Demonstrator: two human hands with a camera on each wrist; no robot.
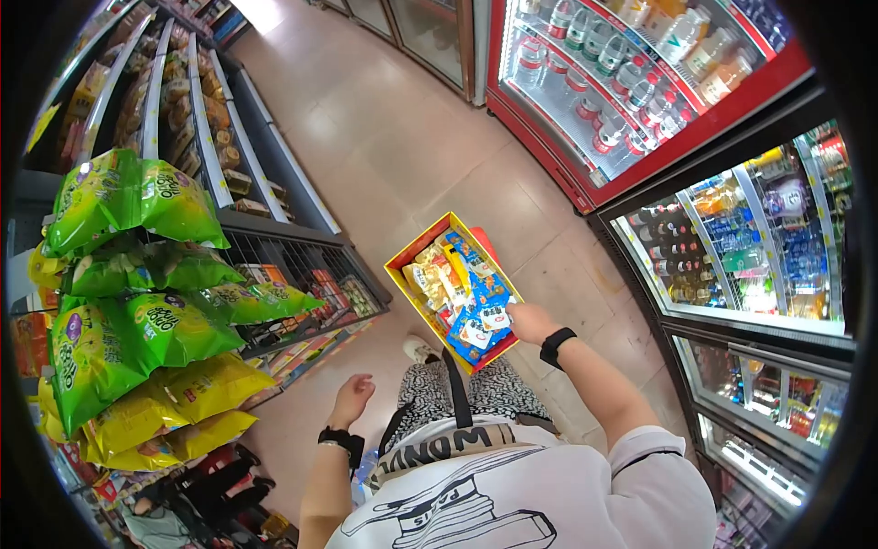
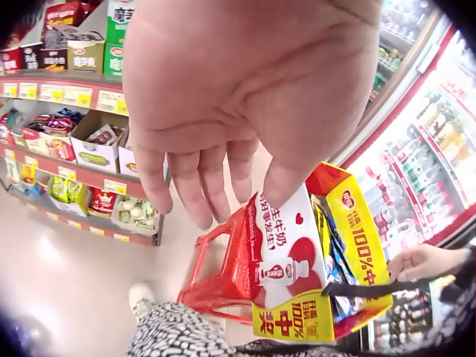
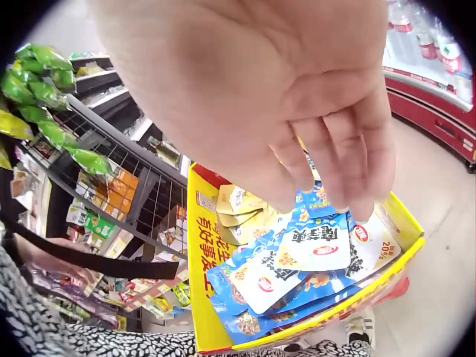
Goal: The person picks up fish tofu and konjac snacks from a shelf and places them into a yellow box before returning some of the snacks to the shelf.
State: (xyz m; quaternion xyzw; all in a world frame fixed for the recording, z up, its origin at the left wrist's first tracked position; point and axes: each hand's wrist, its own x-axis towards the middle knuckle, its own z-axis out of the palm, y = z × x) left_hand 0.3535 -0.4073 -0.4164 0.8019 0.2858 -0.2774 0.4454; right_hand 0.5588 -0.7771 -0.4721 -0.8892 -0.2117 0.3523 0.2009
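A yellow-edged box [image 1: 399,271] of snack packets sits on a red stool [image 2: 223,286]. My right hand [image 1: 532,324] reaches over the box's right edge. In the right wrist view, the thumb and fingers of that hand [image 3: 275,97] pinch the top of a blue packet [image 3: 316,242], partly hidden by the fingers. Other blue packets with white labels lie around it, beside gold packets [image 3: 242,216] on the box's far side. My left hand [image 1: 352,400] hangs in the air left of the box, holding nothing; in the left wrist view its fingers [image 2: 204,178] are loosely extended.
Green snack bags [image 1: 169,325] hang at the left above yellow ones [image 1: 174,412], in front of stocked shelves [image 1: 197,119]. Drink fridges [image 1: 585,174] line the right. Tiled floor [image 1: 375,128] lies beyond the box, and a dark strap [image 1: 456,389] hangs at my waist.
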